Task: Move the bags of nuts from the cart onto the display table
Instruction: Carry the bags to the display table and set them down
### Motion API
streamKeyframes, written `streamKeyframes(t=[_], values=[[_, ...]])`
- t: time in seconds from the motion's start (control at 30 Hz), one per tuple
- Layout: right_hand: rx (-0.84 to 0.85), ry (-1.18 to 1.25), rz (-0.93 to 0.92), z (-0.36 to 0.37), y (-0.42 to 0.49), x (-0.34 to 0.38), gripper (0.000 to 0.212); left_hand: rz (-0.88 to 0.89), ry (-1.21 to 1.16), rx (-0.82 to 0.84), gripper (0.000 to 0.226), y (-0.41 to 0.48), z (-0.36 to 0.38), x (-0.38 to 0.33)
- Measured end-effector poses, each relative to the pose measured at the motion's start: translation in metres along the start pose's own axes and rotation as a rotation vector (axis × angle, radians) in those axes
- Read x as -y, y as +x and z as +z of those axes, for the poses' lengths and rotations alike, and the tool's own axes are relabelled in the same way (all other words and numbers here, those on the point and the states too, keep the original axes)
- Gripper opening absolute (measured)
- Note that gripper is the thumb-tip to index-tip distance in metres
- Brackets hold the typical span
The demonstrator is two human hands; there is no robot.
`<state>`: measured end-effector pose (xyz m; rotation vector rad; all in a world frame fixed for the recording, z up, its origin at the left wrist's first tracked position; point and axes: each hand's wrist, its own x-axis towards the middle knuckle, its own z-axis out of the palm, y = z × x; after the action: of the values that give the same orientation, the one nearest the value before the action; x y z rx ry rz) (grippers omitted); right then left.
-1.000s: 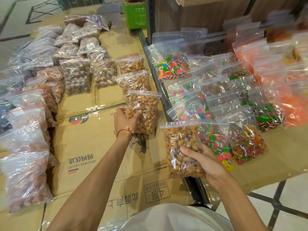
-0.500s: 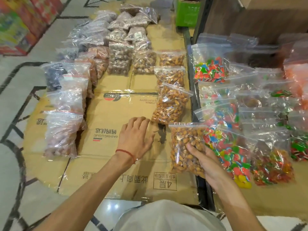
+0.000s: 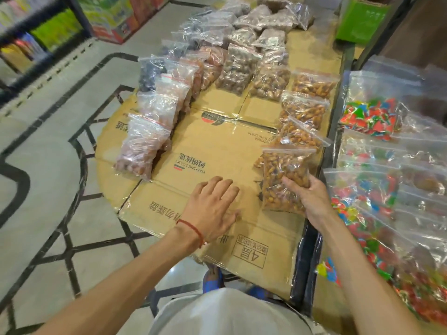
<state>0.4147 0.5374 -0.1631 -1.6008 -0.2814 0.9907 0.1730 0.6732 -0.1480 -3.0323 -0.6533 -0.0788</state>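
Observation:
My right hand (image 3: 308, 194) grips a clear zip bag of brown nuts (image 3: 281, 170), which rests at the right edge of the cardboard-covered display table (image 3: 217, 146). Behind it lies a column of three similar nut bags (image 3: 302, 110). My left hand (image 3: 212, 206), with a red string on its wrist, lies flat and spread on the bare cardboard, holding nothing. More nut bags stand in rows along the table's left side (image 3: 147, 143) and far end (image 3: 237, 66).
To the right, past a dark metal frame (image 3: 312, 238), a second surface holds bags of colourful candy (image 3: 370, 117). A green box (image 3: 360, 18) sits at the far right. Tiled floor and shop shelves (image 3: 43, 32) lie to the left.
My right hand has carried the nut bag leftward from the candy side onto the cardboard table. My left hand let go of the other nut bag and now lies flat on the cardboard.

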Motion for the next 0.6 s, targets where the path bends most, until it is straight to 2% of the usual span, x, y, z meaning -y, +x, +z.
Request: streamKeyframes(t=[0.2, 0.27, 0.4, 0.6], values=[[-0.26, -0.269, -0.143, 0.009, 0.013, -0.028, 0.068, -0.051, 0.011, 0.059, 0.05, -0.016, 0.007, -0.014], [-0.326, -0.265, -0.149, 0.013, 0.011, -0.033, 0.074, -0.069, 0.003, 0.069, 0.049, -0.02, 0.008, -0.02], [-0.387, -0.292, -0.171, 0.019, 0.003, -0.035, 0.075, -0.073, -0.007, 0.078, 0.047, -0.025, 0.008, -0.027], [-0.421, -0.413, -0.273, 0.02, -0.047, -0.04, 0.062, -0.035, -0.066, 0.108, 0.05, -0.022, 0.008, -0.032]])
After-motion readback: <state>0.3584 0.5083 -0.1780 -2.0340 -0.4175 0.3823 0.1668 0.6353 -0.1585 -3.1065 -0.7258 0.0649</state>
